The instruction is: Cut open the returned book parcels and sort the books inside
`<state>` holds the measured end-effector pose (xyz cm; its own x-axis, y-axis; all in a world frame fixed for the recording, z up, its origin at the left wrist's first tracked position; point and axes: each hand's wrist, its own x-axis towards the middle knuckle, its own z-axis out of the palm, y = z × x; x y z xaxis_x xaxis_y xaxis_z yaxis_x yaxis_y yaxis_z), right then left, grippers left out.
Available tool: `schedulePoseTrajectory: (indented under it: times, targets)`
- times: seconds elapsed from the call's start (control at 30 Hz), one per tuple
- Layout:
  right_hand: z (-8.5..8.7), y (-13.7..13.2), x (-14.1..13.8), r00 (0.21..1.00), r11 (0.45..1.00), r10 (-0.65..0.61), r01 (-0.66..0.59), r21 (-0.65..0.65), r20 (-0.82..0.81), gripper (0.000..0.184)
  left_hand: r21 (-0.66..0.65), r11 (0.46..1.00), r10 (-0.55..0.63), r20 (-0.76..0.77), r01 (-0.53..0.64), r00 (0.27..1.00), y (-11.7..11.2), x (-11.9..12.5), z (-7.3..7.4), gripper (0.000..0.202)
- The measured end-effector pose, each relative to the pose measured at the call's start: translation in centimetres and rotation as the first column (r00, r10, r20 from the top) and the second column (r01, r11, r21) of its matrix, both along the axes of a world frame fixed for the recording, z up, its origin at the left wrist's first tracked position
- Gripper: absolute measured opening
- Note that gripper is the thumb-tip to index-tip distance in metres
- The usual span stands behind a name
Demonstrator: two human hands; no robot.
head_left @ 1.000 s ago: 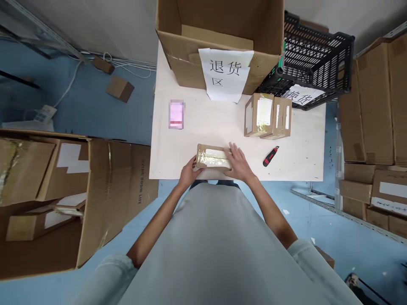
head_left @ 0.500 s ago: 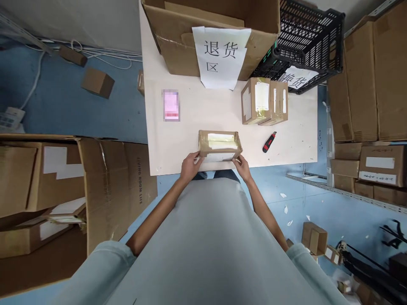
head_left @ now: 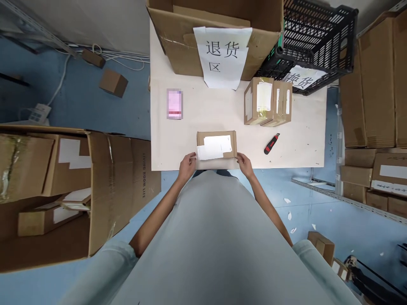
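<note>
A small cardboard box (head_left: 201, 139) lies near the front edge of the table, its face with overlapping white labels (head_left: 216, 147) turned up. At its lower left corner is my left hand (head_left: 187, 166), fingers bent together against the edge. My right hand (head_left: 245, 165) grips the lower right corner between thumb and fingers. A red and black utility knife (head_left: 271, 144) rests on the table to the right of the box.
Several taped boxes (head_left: 267, 101) stand on the table (head_left: 210, 114) at the right, near a black crate (head_left: 318, 46). A large carton (head_left: 178, 55) with a paper sign stands at the back. A blurred pink item (head_left: 174, 103) lies left. An open carton (head_left: 121, 186) holds boxes beside the table.
The box has been turned over between my hands, so its labelled face now points up instead of the taped face. The view has shifted slightly.
</note>
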<state>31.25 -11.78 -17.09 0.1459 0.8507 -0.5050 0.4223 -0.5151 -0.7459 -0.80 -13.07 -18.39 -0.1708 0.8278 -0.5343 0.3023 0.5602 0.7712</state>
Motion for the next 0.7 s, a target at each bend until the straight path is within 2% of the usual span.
schedulePoseTrajectory:
  times: [0.07,0.2,0.27,0.37,0.43,0.5,0.6,0.7]
  targets:
    - [-0.3,-0.4,-0.1,0.999,0.998,0.047,-0.048,-0.038,-0.026,0.051,-0.021,1.000,-0.002,0.007,0.002,1.000,-0.7,0.5,0.0,0.048]
    - [0.0,-0.2,0.1,0.996,0.996,0.077,-0.078,-0.036,-0.042,0.052,-0.018,0.998,0.055,0.010,-0.055,0.998,-1.2,1.7,0.8,0.042]
    - [0.7,0.4,0.7,0.997,0.997,0.074,-0.074,-0.005,-0.034,0.053,0.021,0.995,0.098,0.026,-0.099,0.995,-1.0,2.2,1.6,0.037]
    - [2.4,1.8,1.8,0.998,0.991,0.068,-0.066,0.113,-0.014,0.055,0.133,0.976,0.162,0.067,-0.170,0.984,-0.2,2.6,3.0,0.038]
    - [3.4,3.0,2.4,0.997,0.980,0.081,-0.082,0.181,0.012,0.057,0.200,0.958,0.190,0.084,-0.204,0.978,0.8,2.8,3.8,0.042]
    - [4.0,4.1,2.5,0.994,0.977,0.098,-0.106,0.186,0.050,0.058,0.225,0.951,0.200,0.074,-0.212,0.977,2.1,3.0,4.4,0.045]
    - [3.9,5.1,2.1,0.989,0.987,0.110,-0.120,0.105,0.095,0.061,0.155,0.967,0.207,-0.007,-0.204,0.978,4.0,3.2,4.5,0.034]
    - [3.3,5.2,1.5,0.990,0.991,0.108,-0.114,0.070,0.085,0.062,0.073,0.978,0.199,-0.087,-0.193,0.976,5.0,3.3,4.3,0.025]
